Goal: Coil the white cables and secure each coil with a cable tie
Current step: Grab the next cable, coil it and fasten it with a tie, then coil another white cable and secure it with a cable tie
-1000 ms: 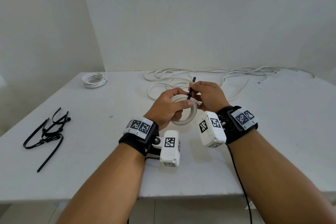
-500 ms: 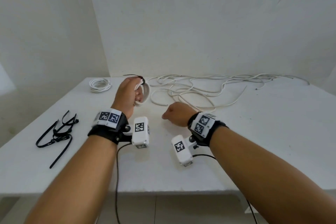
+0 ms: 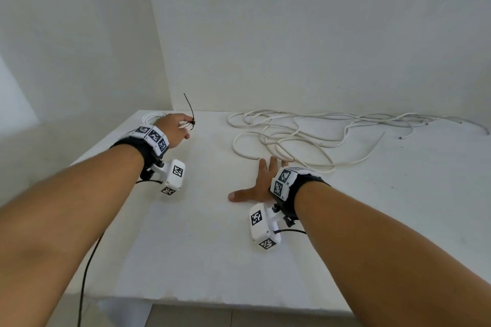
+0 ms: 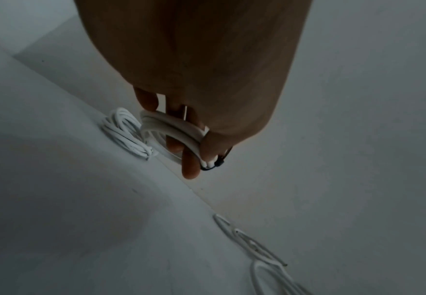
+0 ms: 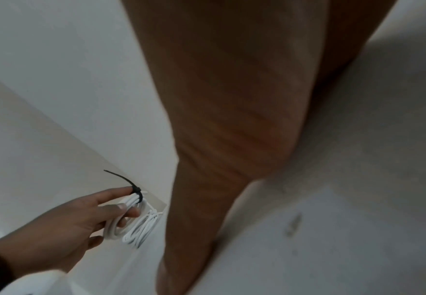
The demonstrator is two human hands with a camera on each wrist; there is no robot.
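Observation:
My left hand (image 3: 186,129) reaches to the table's far left corner and holds a coiled white cable (image 4: 173,129). Its fingers pass through the loop and the thumb pinches it. A black cable tie (image 3: 189,107) binds this coil (image 5: 117,221), and the tie's tail sticks upward. The coil hangs just beside a second coiled cable (image 4: 126,137) that lies on the table (image 3: 212,247). My right hand (image 3: 255,180) lies flat on the table with spread fingers and holds nothing. The right hand's fingertips are close to a long loose white cable (image 3: 292,135).
The loose cable sprawls across the back right of the table up to the wall (image 3: 292,34). A wall corner stands just behind the left hand. Wrist camera leads (image 3: 87,260) hang off the front edge.
My left hand has carried the tied coil from the table's middle to the far left, next to the other coil. My right hand let go, sank to the table and opened flat.

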